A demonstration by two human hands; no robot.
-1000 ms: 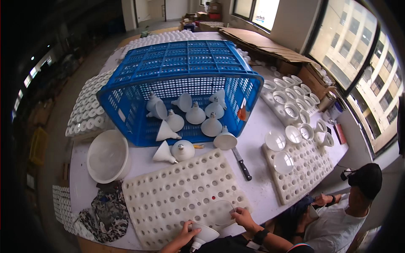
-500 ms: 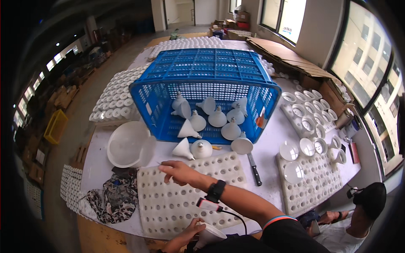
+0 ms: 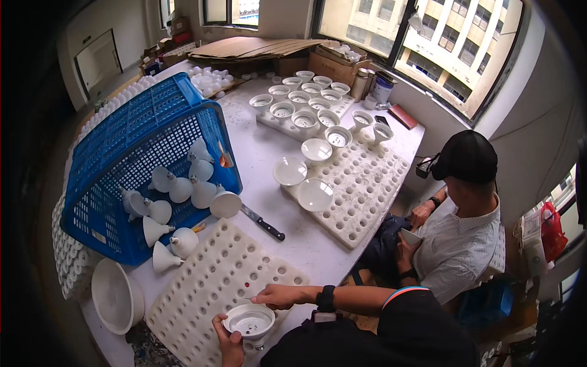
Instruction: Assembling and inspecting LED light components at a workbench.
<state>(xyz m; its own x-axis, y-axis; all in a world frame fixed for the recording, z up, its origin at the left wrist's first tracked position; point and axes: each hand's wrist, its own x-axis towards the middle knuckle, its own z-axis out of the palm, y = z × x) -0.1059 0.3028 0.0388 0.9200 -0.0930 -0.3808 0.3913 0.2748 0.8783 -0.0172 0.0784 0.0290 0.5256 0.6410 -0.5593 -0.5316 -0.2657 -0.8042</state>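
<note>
My left hand (image 3: 228,344) grips a white bulb housing (image 3: 252,323) with its wide open mouth facing up and its metal screw base below. Dark spots show on the floor of the cup. Close over the far rim, my right hand (image 3: 278,296) is closed in a pinch. A thin, pale tip pokes out of its fingers, too small to name. Under both hands lies a white foam tray (image 3: 208,281) with rows of round holes. A small red dot (image 3: 247,284) shows on that tray.
A blue crate (image 3: 137,128) lies on its side with several white bulbs in it. A knife (image 3: 263,222) rests beside it, and a white basin (image 3: 116,296) at the left. A second foam tray (image 3: 361,183) bears housings and covers. A co-worker (image 3: 458,226) sits at the right.
The view has swung to the right. My right hand has come back from the far left to the housing in my left hand. The housing's open mouth now faces up in view.
</note>
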